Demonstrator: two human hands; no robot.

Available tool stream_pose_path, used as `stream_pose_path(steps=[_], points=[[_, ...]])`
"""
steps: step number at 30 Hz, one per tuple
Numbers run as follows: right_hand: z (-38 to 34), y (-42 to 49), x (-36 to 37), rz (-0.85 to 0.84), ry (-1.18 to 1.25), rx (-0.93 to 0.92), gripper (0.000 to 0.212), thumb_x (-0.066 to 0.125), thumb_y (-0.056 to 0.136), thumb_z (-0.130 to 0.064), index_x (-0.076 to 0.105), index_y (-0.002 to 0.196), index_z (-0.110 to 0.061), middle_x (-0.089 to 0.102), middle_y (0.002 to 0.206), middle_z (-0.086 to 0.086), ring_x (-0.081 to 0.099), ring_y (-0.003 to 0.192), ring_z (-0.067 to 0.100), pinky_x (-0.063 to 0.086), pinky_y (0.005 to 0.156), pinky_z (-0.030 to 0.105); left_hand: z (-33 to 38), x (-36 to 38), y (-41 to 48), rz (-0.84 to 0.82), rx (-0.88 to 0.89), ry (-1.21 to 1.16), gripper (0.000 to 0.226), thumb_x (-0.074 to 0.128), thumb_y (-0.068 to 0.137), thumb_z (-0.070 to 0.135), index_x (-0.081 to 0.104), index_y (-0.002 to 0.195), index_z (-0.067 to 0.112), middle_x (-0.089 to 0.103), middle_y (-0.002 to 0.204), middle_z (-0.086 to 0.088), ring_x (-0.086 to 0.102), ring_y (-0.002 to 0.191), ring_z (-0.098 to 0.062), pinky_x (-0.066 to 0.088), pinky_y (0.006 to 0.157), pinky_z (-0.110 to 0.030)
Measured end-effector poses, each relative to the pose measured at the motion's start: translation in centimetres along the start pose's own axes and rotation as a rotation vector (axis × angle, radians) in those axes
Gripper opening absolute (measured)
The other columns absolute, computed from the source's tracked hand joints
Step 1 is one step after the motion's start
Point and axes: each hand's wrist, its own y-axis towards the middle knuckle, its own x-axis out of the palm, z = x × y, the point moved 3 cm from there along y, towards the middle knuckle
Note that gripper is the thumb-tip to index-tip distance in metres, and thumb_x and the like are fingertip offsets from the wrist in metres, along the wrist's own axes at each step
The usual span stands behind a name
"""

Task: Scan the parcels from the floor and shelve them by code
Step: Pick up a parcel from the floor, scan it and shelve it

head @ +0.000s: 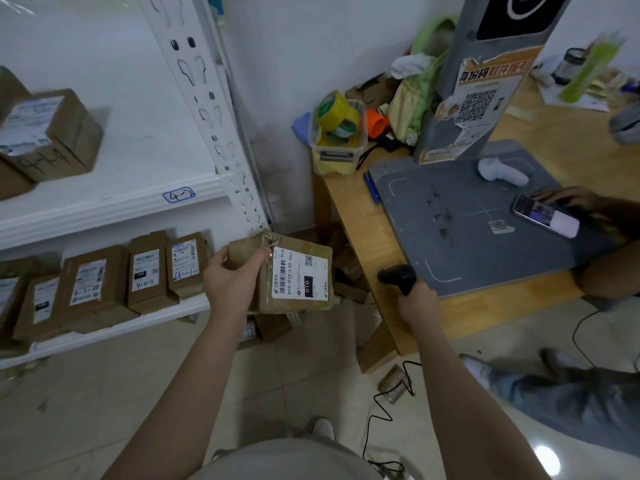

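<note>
My left hand [232, 278] grips a taped brown parcel [298, 299] by its left end and holds it in the air, its white label with barcode facing up. To the right, my right hand [415, 303] grips a black handheld scanner [398, 276] whose head points left toward the parcel. A black cable runs from the scanner down to the floor. The white shelf rack [114, 202] on the left carries several labelled brown parcels [90, 282] on its lower level and more [52, 133] on the level marked 4-2.
More parcels [346, 271] lie on the floor under a wooden table [349, 216] at right. A grey scanning station [478, 220] stands on the table beside a box of tape rolls [341, 133]. Another person sits at right, a hand on a phone [545, 216].
</note>
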Motion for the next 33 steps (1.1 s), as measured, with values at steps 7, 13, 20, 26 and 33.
stream_pose_path(steps=[7, 13, 20, 26, 33], points=[[-0.4, -0.6, 0.3, 0.117, -0.077, -0.050, 0.037, 0.057, 0.089, -0.010, 0.051, 0.125, 0.000, 0.056, 0.126, 0.021, 0.049, 0.119, 0.038, 0.048, 0.095, 0.049, 0.0, -0.4, 0.1, 0.005, -0.039, -0.078, 0.038, 0.085, 0.076, 0.025, 0.057, 0.101, 0.032, 0.070, 0.102, 0.007, 0.070, 0.093, -0.014, 0.057, 0.077, -0.031], [-1.8, -2.9, 0.0, 0.273, -0.083, -0.046, 0.047, 0.066, 0.080, -0.011, 0.048, 0.121, 0.003, 0.049, 0.127, 0.024, 0.042, 0.120, 0.040, 0.042, 0.089, 0.045, 0.0, -1.9, 0.8, 0.018, -0.068, -0.083, 0.034, 0.087, 0.073, 0.025, 0.063, 0.097, 0.030, 0.074, 0.103, 0.001, 0.072, 0.093, -0.019, 0.060, 0.085, -0.039], [-8.0, -7.0, -0.5, 0.392, 0.208, -0.328, 0.062, 0.073, 0.086, -0.033, 0.047, 0.134, -0.004, 0.046, 0.136, 0.016, 0.040, 0.127, 0.034, 0.042, 0.100, 0.047, 1.1, -5.4, 1.3, -0.027, -0.066, -0.081, 0.034, 0.088, 0.070, 0.031, 0.064, 0.094, 0.029, 0.075, 0.102, -0.003, 0.072, 0.096, -0.020, 0.057, 0.092, -0.043], [-18.4, -13.7, 1.1, -0.105, 0.508, -0.650, 0.071, 0.070, 0.086, -0.049, 0.042, 0.145, -0.021, 0.044, 0.143, -0.005, 0.045, 0.126, 0.011, 0.044, 0.101, 0.032, 4.2, -11.5, 2.5, -0.132, -0.031, -0.059, 0.098, 0.087, 0.061, 0.048, 0.048, 0.144, 0.012, 0.073, 0.114, -0.008, 0.073, 0.097, -0.024, 0.057, 0.094, -0.046], [-28.3, -22.3, 2.6, -0.577, 0.678, -0.718, 0.071, 0.079, 0.082, -0.028, 0.044, 0.144, -0.023, 0.054, 0.130, -0.008, 0.061, 0.100, -0.004, 0.053, 0.074, 0.015, 9.8, -22.2, 3.8, -0.234, 0.070, 0.012, 0.079, 0.087, 0.058, 0.044, 0.064, 0.128, 0.014, 0.075, 0.108, -0.010, 0.074, 0.091, -0.023, 0.060, 0.080, -0.036]])
